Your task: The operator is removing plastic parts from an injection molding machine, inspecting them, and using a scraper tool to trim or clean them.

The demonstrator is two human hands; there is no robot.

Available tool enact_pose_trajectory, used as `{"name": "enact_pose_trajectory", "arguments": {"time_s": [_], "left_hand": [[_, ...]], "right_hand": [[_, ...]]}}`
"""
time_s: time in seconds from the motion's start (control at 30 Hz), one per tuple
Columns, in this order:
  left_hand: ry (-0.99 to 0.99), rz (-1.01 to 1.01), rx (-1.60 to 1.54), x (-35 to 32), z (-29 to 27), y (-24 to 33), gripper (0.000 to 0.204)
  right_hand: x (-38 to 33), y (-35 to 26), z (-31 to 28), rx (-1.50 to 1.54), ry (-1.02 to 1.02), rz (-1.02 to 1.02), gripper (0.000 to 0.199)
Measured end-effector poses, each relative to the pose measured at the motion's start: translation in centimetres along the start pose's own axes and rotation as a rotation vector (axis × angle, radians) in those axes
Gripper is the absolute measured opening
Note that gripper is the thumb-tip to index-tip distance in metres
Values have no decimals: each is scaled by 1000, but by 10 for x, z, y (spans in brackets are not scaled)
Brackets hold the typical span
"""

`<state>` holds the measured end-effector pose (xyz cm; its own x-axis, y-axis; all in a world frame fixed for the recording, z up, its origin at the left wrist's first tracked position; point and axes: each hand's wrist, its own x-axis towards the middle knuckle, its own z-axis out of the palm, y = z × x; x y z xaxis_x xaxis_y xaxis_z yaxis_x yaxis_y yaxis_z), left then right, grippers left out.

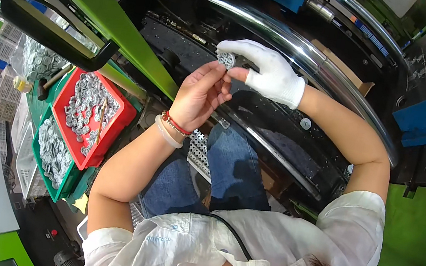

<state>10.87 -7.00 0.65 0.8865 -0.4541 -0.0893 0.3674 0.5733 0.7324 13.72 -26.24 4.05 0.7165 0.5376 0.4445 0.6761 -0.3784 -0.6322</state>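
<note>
Small round metal part (pixel 226 59) at upper centre of frame, pinched between bare left hand (pixel 201 94) fingertips and white-gloved right hand (pixel 264 69) thumb and fingers; red tray (pixel 116 122) of similar parts at left

Chrome curved rail (pixel 305 55) arcing close behind both hands, green slanted beam (pixel 108 19) left of the rail, red tray (pixel 120 117) of metal parts below that beam, open gap between rail and beam
</note>
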Motion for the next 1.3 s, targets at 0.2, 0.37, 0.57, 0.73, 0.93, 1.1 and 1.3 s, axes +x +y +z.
{"name": "enact_pose_trajectory", "arguments": {"time_s": [0.2, 0.37, 0.57, 0.73, 0.93, 1.1, 1.3], "left_hand": [[-26, -21, 20, -1, -1, 1, 19], [-45, 17, 99, -2, -2, -2, 26], [-46, -2, 48, -1, -10, -3, 24], [15, -8, 16, 0, -8, -5, 18], [7, -53, 62, -1, 5, -2, 25], [-19, -46, 104, -4, 8, -4, 23], [-43, -49, 116, -3, 11, -5, 25]], "right_hand": [[-4, -4, 7, 17, 116, -65, 44], [0, -6, 4, 402, -51, 158, 35], [4, 1, -3, 233, -118, 53, 36], [1, -3, 0, 159, -73, 26, 38], [10, -5, -63, 26, 497, -185, 31], [52, 77, -211, 142, 1073, -303, 29], [108, 176, -309, 15, 1194, -56, 21]]}}
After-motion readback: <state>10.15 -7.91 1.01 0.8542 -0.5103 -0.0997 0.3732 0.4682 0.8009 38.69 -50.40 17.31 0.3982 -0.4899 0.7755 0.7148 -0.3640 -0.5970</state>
